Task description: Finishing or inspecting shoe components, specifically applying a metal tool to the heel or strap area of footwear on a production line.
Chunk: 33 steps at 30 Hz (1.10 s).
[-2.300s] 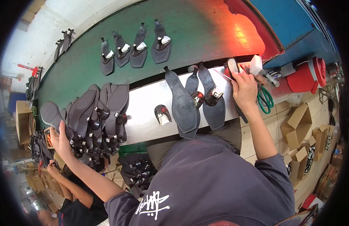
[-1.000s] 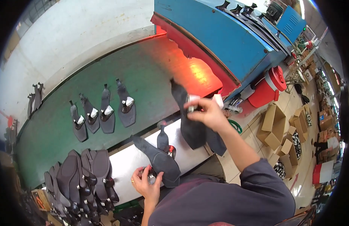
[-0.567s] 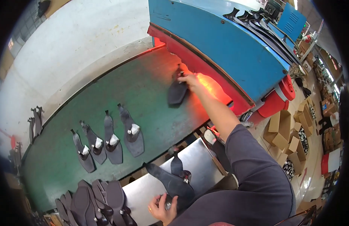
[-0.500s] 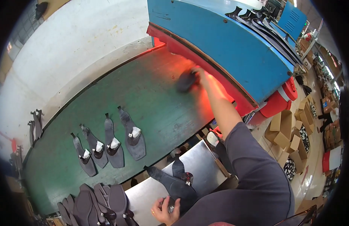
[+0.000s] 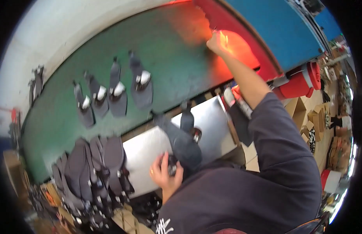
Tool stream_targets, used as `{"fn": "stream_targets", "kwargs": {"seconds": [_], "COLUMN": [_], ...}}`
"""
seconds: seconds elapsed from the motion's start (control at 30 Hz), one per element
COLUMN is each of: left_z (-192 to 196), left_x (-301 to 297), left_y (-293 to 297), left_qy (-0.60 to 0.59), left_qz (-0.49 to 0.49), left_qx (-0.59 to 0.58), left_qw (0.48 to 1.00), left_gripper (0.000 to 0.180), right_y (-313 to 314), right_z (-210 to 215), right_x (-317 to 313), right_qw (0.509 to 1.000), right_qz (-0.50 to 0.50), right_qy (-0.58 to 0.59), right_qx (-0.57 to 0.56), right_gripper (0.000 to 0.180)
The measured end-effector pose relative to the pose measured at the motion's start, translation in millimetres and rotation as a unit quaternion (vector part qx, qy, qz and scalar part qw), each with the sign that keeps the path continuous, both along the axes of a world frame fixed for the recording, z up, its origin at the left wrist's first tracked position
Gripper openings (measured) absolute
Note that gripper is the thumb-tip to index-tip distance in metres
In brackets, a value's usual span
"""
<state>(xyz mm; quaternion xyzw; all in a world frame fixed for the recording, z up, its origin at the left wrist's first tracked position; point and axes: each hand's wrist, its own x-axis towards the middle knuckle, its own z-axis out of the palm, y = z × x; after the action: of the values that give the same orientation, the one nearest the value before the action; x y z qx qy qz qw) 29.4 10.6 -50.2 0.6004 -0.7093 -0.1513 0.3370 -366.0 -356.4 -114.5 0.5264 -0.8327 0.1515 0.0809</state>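
Four dark thong sandals with white padding under their straps lie in a row on a green conveyor belt (image 5: 173, 46); one is the rightmost sandal (image 5: 141, 84). My right hand (image 5: 218, 42) reaches to the glowing red opening, its fingers closed; what they hold is hidden, though a small dark tip shows above them. My left hand (image 5: 165, 175) is low over a metal ledge (image 5: 144, 146), fingers and thumb closed around the dark strap end of a sandal (image 5: 181, 144). Beside that lies another dark sandal (image 5: 187, 121) with a shiny strap ornament.
A blue machine housing (image 5: 270, 23) with a red curtain (image 5: 243, 23) stands over the belt's far right. Piled sandals (image 5: 87, 167) lie at the near left. A red bucket (image 5: 302, 82) and open cartons (image 5: 302, 111) stand on the right. A white wall (image 5: 44, 46) borders the far side.
My right hand has moved with its dark piece to the red opening, where the piece is mostly out of sight. My left hand has closed on the sandal strap. The view has tilted down.
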Motion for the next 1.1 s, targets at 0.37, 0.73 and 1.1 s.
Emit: {"fn": "stream_targets", "kwargs": {"seconds": [0.37,0.73,1.1], "left_z": [2.3,10.5,4.0], "left_x": [41.1,-28.6,-25.3], "left_y": [-7.5,-11.8,-19.6], "left_qy": [0.331,0.226,0.264], "left_qz": [-0.046,-0.036,-0.026], "left_qx": [0.143,0.132,0.211], "left_qw": [0.931,0.965,0.941], "left_gripper": [0.026,0.034,0.063], "right_y": [330.6,358.8,349.6], "right_z": [136.7,83.6,86.8], "right_x": [141.5,207.2,202.5], "right_qw": [0.906,0.89,0.783], "right_qz": [0.248,0.184,0.185], "right_qy": [-0.302,-0.416,-0.59], "right_qx": [0.161,0.028,0.073], "right_gripper": [0.047,0.089,0.085]}}
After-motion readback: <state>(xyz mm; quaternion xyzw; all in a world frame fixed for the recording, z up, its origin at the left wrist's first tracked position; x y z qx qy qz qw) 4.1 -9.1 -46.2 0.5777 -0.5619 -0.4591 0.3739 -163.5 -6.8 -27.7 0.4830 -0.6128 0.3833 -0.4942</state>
